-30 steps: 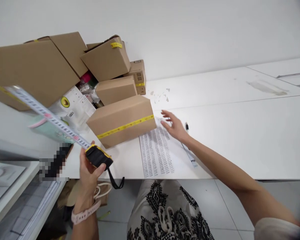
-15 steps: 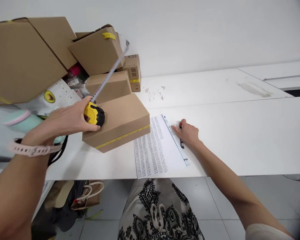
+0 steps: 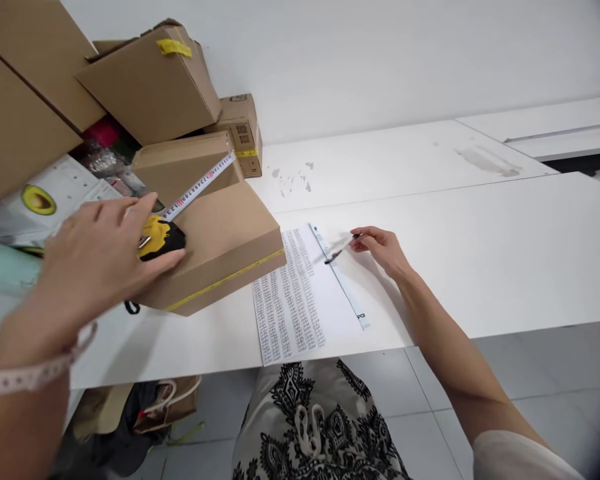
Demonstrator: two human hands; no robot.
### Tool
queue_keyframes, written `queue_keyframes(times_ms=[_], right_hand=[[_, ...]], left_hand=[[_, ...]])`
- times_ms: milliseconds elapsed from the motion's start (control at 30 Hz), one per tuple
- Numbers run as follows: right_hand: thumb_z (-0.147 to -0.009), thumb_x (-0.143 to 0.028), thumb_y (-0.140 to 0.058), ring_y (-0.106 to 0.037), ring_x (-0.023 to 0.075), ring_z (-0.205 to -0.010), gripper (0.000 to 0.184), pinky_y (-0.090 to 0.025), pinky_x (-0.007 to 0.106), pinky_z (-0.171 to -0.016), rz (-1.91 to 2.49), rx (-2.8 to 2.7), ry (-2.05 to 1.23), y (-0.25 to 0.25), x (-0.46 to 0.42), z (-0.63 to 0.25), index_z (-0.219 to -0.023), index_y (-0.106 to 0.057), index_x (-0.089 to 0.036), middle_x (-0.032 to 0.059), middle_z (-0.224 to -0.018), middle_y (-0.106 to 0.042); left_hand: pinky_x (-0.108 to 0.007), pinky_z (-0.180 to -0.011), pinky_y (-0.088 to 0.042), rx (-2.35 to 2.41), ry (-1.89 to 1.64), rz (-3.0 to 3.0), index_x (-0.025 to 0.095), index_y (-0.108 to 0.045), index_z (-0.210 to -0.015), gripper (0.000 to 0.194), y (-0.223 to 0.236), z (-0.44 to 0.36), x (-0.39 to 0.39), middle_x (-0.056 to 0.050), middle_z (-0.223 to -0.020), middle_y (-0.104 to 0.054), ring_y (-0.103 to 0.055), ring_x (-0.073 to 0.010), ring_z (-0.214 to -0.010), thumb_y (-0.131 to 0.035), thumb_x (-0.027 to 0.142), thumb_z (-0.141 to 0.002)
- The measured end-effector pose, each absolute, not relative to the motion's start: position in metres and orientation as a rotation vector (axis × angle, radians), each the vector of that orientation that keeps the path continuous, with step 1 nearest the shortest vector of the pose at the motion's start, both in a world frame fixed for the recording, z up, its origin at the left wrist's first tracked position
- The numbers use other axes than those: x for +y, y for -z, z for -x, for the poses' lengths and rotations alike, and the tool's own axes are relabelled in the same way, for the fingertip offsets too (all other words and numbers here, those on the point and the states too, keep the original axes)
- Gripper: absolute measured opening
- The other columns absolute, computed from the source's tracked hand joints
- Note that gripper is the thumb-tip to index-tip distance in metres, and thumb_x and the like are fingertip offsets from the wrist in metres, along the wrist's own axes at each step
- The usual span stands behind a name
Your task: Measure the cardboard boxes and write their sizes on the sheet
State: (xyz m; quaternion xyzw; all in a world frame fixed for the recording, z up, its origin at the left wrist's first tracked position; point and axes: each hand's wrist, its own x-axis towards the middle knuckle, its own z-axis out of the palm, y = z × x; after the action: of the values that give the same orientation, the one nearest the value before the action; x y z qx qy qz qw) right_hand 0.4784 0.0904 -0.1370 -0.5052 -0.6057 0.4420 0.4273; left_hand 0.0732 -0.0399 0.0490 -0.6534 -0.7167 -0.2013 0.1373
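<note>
My left hand [image 3: 93, 263] is closed around a yellow and black tape measure [image 3: 164, 237], which rests on top of a closed cardboard carton [image 3: 235, 213] with yellow tape along its side. The tape's blade is out and points to the back right, over the carton. Between the fingertips of my right hand [image 3: 384, 250] is a pen [image 3: 340, 252], pinched at one end and smeared by motion. Its other end hangs over a sheet of paper [image 3: 325, 297] filled with columns of small handwriting. A pale blue ruler-like strip [image 3: 344, 288] lies along the paper's right side.
Several more cardboard boxes [image 3: 155, 93] stack up at the back left against the wall. A white package with an avocado picture [image 3: 39, 200] and a mint-green item [image 3: 10, 267] lie left of my left hand. Paper bags [image 3: 177, 403] stand below the white table [image 3: 460, 267].
My left hand brought the tape measure from the left onto the carton, its blade swinging round to the back right. My right hand picked up the pen from the table and moved it over the paper.
</note>
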Motion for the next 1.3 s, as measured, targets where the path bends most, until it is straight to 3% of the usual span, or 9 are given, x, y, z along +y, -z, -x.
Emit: queue_keyframes(times_ms=[100,167,267,367,467,667,900,1133,1300], right_hand=[[-0.077,-0.029,-0.061,-0.070,0.0208,-0.081,0.030,-0.055,0.041,-0.084,1.207,-1.496,-1.050,0.139,0.090,-0.484,-0.103,-0.068,-0.016,0.0077,-0.086,-0.075],[-0.076,-0.033,-0.065,-0.068,0.0198,-0.078,0.029,-0.054,0.040,-0.083,1.282,-1.601,-0.876,0.142,0.090,-0.485,-0.101,-0.067,-0.018,0.0057,-0.084,-0.073],[-0.078,-0.037,-0.065,-0.062,0.0169,-0.069,0.024,-0.051,0.036,-0.077,1.398,-1.677,-0.568,0.142,0.087,-0.480,-0.096,-0.062,-0.021,0.0016,-0.077,-0.068],[-0.084,-0.043,-0.060,-0.051,0.0134,-0.057,0.021,-0.044,0.030,-0.063,1.399,-1.539,-0.499,0.136,0.077,-0.468,-0.086,-0.054,-0.023,-0.0028,-0.066,-0.057],[-0.091,-0.048,-0.052,-0.042,0.0123,-0.052,0.029,-0.037,0.027,-0.054,1.261,-1.389,-0.805,0.131,0.057,-0.449,-0.075,-0.045,-0.024,-0.0049,-0.058,-0.044],[-0.089,-0.044,-0.060,-0.055,0.0153,-0.071,0.023,-0.045,0.032,-0.070,0.910,-1.504,-1.517,0.138,0.029,-0.410,-0.092,-0.054,-0.022,0.0000,-0.075,-0.060],[-0.086,-0.037,-0.062,-0.041,0.0129,-0.063,0.019,-0.036,0.029,-0.060,1.125,-1.559,-1.337,0.143,0.027,-0.403,-0.081,-0.050,-0.023,-0.0042,-0.070,-0.047],[-0.089,-0.044,-0.061,-0.057,0.0162,-0.067,0.026,-0.044,0.033,-0.067,1.008,-1.505,-1.432,0.147,0.027,-0.400,-0.088,-0.044,-0.025,-0.0025,-0.070,-0.059],[-0.086,-0.049,-0.064,-0.037,0.0112,-0.052,0.033,-0.029,0.028,-0.050,1.188,-1.569,-1.255,0.153,0.027,-0.401,-0.074,-0.046,-0.024,-0.0060,-0.058,-0.043]], left_hand=[[-0.049,-0.097,-0.051,-1.563,0.785,2.325,0.023,-0.061,-0.125,0.043,-0.005,-0.134,-0.065,-0.006,-0.116,-0.069,-0.063,-0.0286,-0.109,-0.066,0.039,-0.085],[-0.041,-0.089,-0.056,-1.226,0.828,2.667,0.020,-0.062,-0.119,0.029,0.035,-0.168,-0.068,-0.008,-0.109,-0.071,-0.067,-0.0237,-0.101,-0.060,0.024,-0.090],[-0.040,-0.084,-0.057,-1.120,0.725,2.846,0.014,-0.066,-0.107,0.020,0.090,-0.197,-0.053,-0.011,-0.101,-0.072,-0.067,-0.0241,-0.098,-0.052,0.015,-0.093],[-0.040,-0.081,-0.056,-1.093,0.664,2.871,0.011,-0.066,-0.104,0.023,0.124,-0.202,-0.032,-0.012,-0.103,-0.072,-0.065,-0.0250,-0.097,-0.048,0.006,-0.090],[-0.041,-0.078,-0.056,-1.098,0.680,2.866,0.010,-0.066,-0.107,0.031,0.137,-0.200,-0.020,-0.013,-0.107,-0.072,-0.062,-0.0259,-0.095,-0.046,0.001,-0.086],[-0.041,-0.083,-0.054,-1.164,0.766,2.896,0.014,-0.068,-0.112,0.033,0.142,-0.197,-0.016,-0.009,-0.118,-0.071,-0.058,-0.0243,-0.096,-0.048,0.004,-0.088],[-0.041,-0.085,-0.053,-1.249,0.857,2.939,0.018,-0.070,-0.112,0.036,0.148,-0.195,-0.014,-0.007,-0.120,-0.071,-0.055,-0.0242,-0.098,-0.048,0.006,-0.087],[-0.041,-0.087,-0.052,-1.256,0.907,2.929,0.016,-0.071,-0.111,0.034,0.151,-0.195,-0.014,-0.007,-0.120,-0.071,-0.054,-0.0241,-0.100,-0.049,0.006,-0.087],[-0.043,-0.088,-0.052,-1.292,0.907,2.937,0.018,-0.072,-0.112,0.036,0.150,-0.195,-0.014,-0.007,-0.120,-0.071,-0.054,-0.0242,-0.100,-0.047,0.007,-0.088]])
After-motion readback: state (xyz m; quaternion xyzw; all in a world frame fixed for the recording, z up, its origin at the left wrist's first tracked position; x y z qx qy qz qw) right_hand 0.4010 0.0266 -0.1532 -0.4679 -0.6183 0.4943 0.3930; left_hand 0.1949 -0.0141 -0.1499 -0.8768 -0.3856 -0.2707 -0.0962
